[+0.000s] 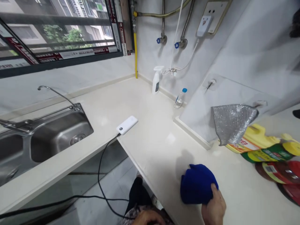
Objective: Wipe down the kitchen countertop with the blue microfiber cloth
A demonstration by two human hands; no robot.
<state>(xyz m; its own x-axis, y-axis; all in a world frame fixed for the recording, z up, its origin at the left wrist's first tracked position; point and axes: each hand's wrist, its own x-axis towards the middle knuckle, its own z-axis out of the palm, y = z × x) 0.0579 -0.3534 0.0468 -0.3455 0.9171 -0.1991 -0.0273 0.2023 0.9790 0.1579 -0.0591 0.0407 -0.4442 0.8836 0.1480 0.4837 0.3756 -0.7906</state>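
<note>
A blue cloth (pixel 198 184) is grasped at its lower-right edge by the right hand (pixel 215 204), presumably to leave its breadth free, over the pale counter (pixel 150 112); contact cannot be judged. The left hand's (pixel 149 217) grip, largely cropped, cannot be told.

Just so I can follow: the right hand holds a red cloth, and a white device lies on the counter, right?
Not quite: the cloth is blue, not red, as the head view shows. The right hand does hold it, and the white device lies on the counter.

Bare countertop (pixel 152 142) midway — power bank (pixel 128 124) left, bottles (pixel 267 155) right
</note>
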